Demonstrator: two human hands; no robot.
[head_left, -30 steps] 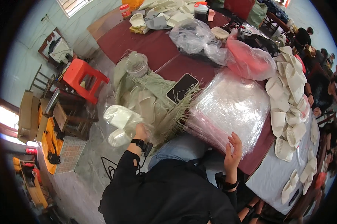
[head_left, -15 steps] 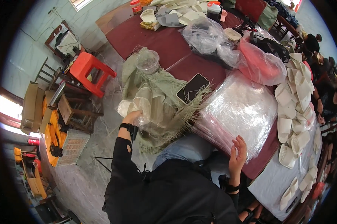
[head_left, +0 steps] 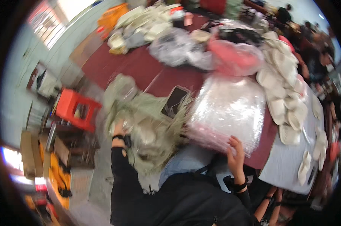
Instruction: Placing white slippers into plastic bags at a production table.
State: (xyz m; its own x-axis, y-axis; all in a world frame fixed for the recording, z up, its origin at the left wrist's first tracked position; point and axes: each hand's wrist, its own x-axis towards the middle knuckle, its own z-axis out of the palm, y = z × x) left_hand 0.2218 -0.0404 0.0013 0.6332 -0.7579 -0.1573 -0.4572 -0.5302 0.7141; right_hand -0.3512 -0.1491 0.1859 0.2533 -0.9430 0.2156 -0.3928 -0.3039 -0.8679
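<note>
My left hand grips a bundle of pale green fibrous material and clear plastic that lies over the table's near left corner; the picture is blurred there. My right hand rests with spread fingers on the near edge of a stack of clear plastic sheets on the dark red table. A black phone lies on the table between the bundle and the sheets. Both my sleeves are black, with a dark band on each wrist.
A red plastic stool stands on the floor to the left. Crumpled clear bags and a pink bag lie further back. Several white moulded shells cover the table's right side. Other people sit at the far right.
My left hand with the bundle has moved in toward the table. My right hand has gone from raised above my lap to resting on the plastic sheets. The camera swung and blurred.
</note>
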